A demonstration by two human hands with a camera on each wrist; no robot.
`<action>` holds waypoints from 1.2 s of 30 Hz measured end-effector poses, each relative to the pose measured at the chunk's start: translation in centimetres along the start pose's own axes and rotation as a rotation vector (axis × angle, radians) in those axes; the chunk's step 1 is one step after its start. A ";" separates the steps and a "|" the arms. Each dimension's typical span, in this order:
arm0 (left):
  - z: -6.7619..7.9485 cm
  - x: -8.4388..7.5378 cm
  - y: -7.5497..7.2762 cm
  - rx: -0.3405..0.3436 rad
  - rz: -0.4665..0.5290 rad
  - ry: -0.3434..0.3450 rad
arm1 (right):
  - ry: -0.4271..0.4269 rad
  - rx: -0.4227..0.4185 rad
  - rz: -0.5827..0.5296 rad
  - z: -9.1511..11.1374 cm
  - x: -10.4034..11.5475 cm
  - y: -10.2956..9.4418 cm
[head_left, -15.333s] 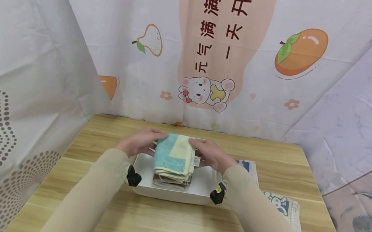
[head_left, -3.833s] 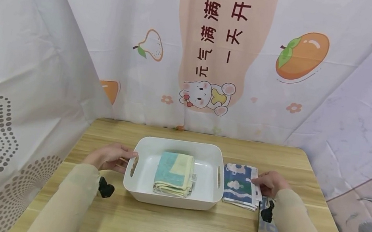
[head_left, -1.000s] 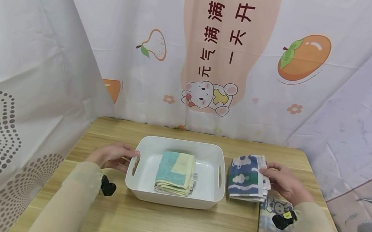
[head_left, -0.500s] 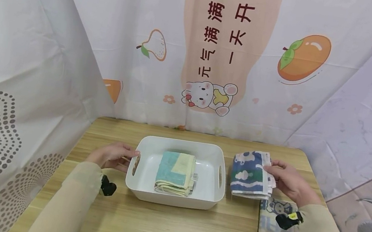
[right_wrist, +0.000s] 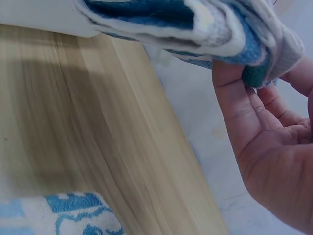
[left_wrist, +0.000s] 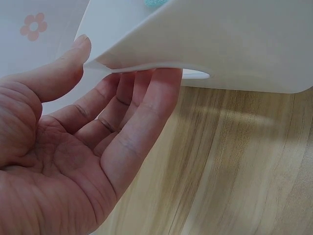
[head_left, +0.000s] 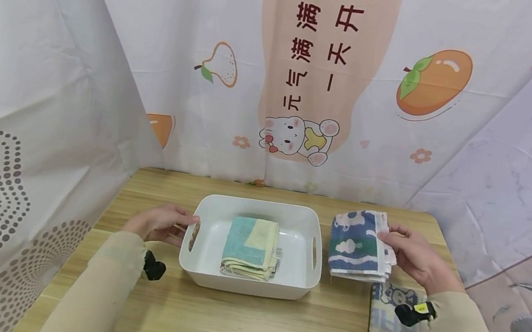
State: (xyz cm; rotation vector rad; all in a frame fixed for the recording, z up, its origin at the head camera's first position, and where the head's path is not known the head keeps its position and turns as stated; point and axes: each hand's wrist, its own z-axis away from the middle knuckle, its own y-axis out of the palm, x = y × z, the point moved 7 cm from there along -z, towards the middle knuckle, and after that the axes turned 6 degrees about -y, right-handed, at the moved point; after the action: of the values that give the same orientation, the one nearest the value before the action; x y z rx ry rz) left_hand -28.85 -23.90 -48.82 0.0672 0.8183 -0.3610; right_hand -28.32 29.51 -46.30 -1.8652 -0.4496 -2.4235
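Note:
A white plastic basket (head_left: pixel 248 286) stands in the middle of the table, and my left hand (head_left: pixel 163 223) is at its left side. In the left wrist view the fingers (left_wrist: pixel 142 117) hook into the handle hole, with the thumb by the rim. To the right of the basket, my right hand (head_left: pixel 414 257) pinches a folded blue, green and white towel (head_left: pixel 355 242) by its right edge, above the table. A folded teal and yellow towel (head_left: pixel 248 241) lies inside the basket. Another folded towel (head_left: pixel 394 323), pale with blue bear and letter patterns, lies under the right wrist.
The wooden table (head_left: pixel 241 329) ends at a printed curtain (head_left: pixel 296 170) behind it. Hanging cloth (head_left: pixel 39 97) closes off the left side, and more cloth (head_left: pixel 526 187) hangs on the right.
The teal and yellow towel, earlier in both hands, now lies in the basket. My right hand has picked the blue towel up off the table and raised it. My left hand stays at the handle.

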 end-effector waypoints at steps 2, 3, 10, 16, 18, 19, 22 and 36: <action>0.0 0.0 0.0 0.000 0.002 0.001 | 0.002 0.006 -0.005 0.0 0.2 0.2; 0.0 0.0 0.0 0.002 -0.004 0.004 | 0.002 0.008 -0.004 0.0 0.2 0.3; -0.1 0.0 -0.1 -0.010 -0.006 0.006 | -0.011 0.022 -0.013 -0.1 0.8 0.8; 0.0 0.1 0.0 -0.012 -0.007 0.009 | -0.012 0.025 -0.024 -0.2 1.0 1.2; 0.0 0.0 0.0 -0.011 -0.007 0.009 | -0.008 0.023 -0.030 -0.2 1.1 1.3; 0.0 0.0 0.0 -0.010 -0.007 0.008 | -0.008 0.023 -0.031 -0.2 1.2 1.3; 0.0 0.0 0.0 -0.004 -0.007 0.008 | -0.010 0.023 -0.039 -0.2 1.4 1.4; -0.1 0.1 -0.1 -0.043 0.006 -0.001 | -0.050 0.040 -0.088 0.1 2.0 2.1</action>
State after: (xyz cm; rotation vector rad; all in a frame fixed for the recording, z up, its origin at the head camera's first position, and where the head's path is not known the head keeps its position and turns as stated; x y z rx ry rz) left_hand -28.84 -24.01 -48.95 0.0290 0.8241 -0.3372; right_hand -28.34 27.84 -43.99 -1.9324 -0.5910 -2.4069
